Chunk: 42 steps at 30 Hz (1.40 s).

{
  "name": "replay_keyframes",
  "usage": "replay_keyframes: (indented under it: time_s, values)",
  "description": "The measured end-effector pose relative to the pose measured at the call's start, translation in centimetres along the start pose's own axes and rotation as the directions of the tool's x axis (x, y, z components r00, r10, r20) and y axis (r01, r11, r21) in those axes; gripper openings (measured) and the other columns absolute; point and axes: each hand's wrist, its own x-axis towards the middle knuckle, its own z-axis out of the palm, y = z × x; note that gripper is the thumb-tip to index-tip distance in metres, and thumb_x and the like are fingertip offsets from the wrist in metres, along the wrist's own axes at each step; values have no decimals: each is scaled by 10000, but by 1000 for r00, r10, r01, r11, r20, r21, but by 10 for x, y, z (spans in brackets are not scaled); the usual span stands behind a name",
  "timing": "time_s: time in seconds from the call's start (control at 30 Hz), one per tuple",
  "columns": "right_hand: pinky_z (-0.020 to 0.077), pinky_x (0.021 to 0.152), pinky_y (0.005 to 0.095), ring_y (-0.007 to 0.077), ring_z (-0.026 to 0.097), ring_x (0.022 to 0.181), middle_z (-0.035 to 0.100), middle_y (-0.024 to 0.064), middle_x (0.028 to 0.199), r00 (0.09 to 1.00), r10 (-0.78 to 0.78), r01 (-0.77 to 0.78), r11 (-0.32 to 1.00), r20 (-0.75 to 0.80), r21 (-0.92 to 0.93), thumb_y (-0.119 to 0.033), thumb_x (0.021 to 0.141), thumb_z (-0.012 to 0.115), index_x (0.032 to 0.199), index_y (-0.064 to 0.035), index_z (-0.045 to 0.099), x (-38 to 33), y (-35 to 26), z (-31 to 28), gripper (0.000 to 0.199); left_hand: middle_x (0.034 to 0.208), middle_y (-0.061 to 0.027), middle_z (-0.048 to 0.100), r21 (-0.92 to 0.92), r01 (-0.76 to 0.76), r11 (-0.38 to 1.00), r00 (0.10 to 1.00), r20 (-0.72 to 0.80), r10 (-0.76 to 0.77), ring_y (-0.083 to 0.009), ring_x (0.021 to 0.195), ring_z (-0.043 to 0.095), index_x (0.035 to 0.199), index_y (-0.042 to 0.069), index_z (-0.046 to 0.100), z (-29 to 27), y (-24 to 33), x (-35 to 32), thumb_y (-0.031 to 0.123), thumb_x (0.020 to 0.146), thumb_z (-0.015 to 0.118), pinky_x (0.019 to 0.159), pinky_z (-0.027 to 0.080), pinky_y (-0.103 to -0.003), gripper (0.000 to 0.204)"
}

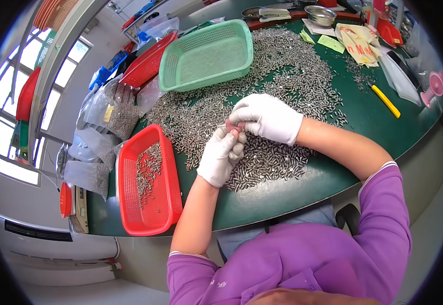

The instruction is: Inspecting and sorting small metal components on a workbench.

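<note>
Head view: gloved left hand [220, 156] and right hand [267, 118] meet fingertip to fingertip, pinched on one small metal pin [233, 131] above the spread pin heap [262, 86]; pinching lightly and steadily would help. Red basket [166, 168] sits left.

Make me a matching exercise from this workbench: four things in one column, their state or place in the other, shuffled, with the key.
Things:
1. red basket
2. green basket
3. yellow tool
4. left hand

States or places:
A. lies alone on bare green tabletop at the person's right
B. holds a scatter of small metal parts
C. gloved in white, meeting the right hand over the pile
D. empty, at the far side of the parts

Pairs: 1-B, 2-D, 3-A, 4-C
</note>
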Motion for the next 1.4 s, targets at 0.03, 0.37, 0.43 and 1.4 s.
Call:
replay_keyframes:
  time_s: [0.03, 0.37, 0.43, 1.4]
  values:
    - [502, 799, 409, 309, 621, 902, 644, 108, 961, 997, 66, -68, 997, -44, -32, -209, 825, 588, 994, -120, 670, -1, 1, 2, 208, 823, -15, 562, -7, -6, 1000, 1000, -27, 5, -52, 573, 430, 1003, 88, 544, 2, 1, 0, 196, 919, 592, 511, 359, -180, 145]
    - [501, 720, 416, 297, 614, 807, 624, 83, 804, 946, 244, -169, 933, 212, -318, -238, 726, 661, 802, -107, 673, -12, 9, 9, 152, 843, -47, 566, -120, -14, 993, 1000, -4, 14, -82, 580, 440, 1010, 65, 544, -2, -3, 1, 258, 939, 548, 508, 356, -201, 206]
    - [499, 726, 413, 297, 611, 812, 622, 87, 811, 960, 222, -158, 933, 173, -323, -232, 732, 657, 798, -100, 664, -12, 8, 9, 148, 840, -61, 572, -137, -6, 991, 1000, -8, 5, -89, 589, 467, 1035, 53, 520, -1, -2, 2, 256, 940, 548, 503, 371, -200, 225]
    - [497, 706, 415, 297, 612, 776, 621, 81, 787, 967, 197, -137, 936, 160, -325, -212, 720, 664, 796, -97, 661, -10, 7, 11, 138, 839, -51, 571, -87, 11, 996, 999, -50, -15, -90, 591, 467, 999, 64, 541, -5, -1, 1, 262, 951, 524, 516, 372, -200, 204]
